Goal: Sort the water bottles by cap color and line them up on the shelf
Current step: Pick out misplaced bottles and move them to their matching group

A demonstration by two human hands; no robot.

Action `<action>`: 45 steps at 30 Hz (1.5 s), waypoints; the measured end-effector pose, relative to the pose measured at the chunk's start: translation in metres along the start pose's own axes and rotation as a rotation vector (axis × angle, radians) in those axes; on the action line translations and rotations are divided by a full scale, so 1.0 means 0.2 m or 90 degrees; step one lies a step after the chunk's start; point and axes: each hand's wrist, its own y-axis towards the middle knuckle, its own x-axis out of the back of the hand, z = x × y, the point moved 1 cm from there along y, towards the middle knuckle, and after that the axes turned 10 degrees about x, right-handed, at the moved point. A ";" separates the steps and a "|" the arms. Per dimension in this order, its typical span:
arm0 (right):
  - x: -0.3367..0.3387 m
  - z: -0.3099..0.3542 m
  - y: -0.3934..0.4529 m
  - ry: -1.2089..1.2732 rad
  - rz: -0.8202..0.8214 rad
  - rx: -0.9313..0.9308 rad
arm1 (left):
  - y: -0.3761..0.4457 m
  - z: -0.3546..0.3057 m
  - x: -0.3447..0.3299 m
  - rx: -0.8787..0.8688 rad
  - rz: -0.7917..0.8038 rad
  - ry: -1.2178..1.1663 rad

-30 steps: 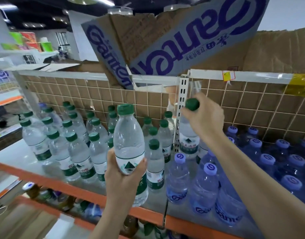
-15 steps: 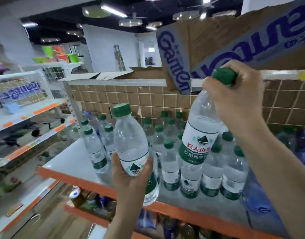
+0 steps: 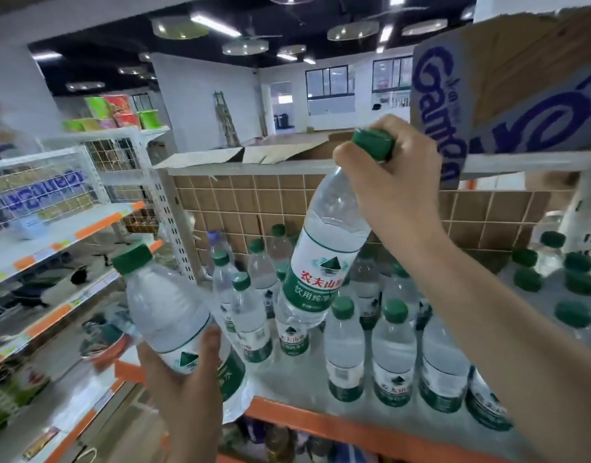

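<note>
My left hand (image 3: pixel 183 379) grips the lower body of a green-capped water bottle (image 3: pixel 167 309), tilted left, off the shelf's left end. My right hand (image 3: pixel 391 182) grips another green-capped bottle (image 3: pixel 324 265) by its neck and cap, hanging tilted above the standing bottles. Several green-capped bottles (image 3: pixel 394 352) stand in a cluster on the white shelf (image 3: pixel 307 392) with an orange front edge. One purple-capped bottle (image 3: pixel 214 243) stands at the back left of that cluster.
A brown grid back panel (image 3: pixel 254 198) closes the shelf behind. A purple-lettered cardboard box (image 3: pixel 508 91) sits on the upper shelf at right. Another shelving unit (image 3: pixel 63 222) stands to the left, with an aisle floor between. Goods fill the lower shelf (image 3: pixel 287 442).
The view has swung left, past the purple-capped bottles. My right hand has lifted its green-capped bottle and carried it leftwards over the green cluster. My left hand's bottle has tilted left.
</note>
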 end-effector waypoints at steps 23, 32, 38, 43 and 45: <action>-1.14 -0.49 0.12 -0.255 -0.057 0.206 | 1.10 0.60 -0.06 0.205 0.225 0.031; -1.40 -0.75 0.04 -0.432 0.391 -0.131 | 1.30 0.88 -0.08 0.334 0.418 0.054; -1.45 -0.88 -0.06 -0.441 0.628 -0.237 | 1.33 0.95 -0.11 0.372 0.513 0.041; -1.47 -0.93 -0.07 -0.551 0.714 -0.229 | 1.39 0.97 -0.14 0.364 0.540 0.055; -1.47 -0.96 -0.06 -0.553 0.713 -0.244 | 1.41 0.98 -0.16 0.367 0.550 0.061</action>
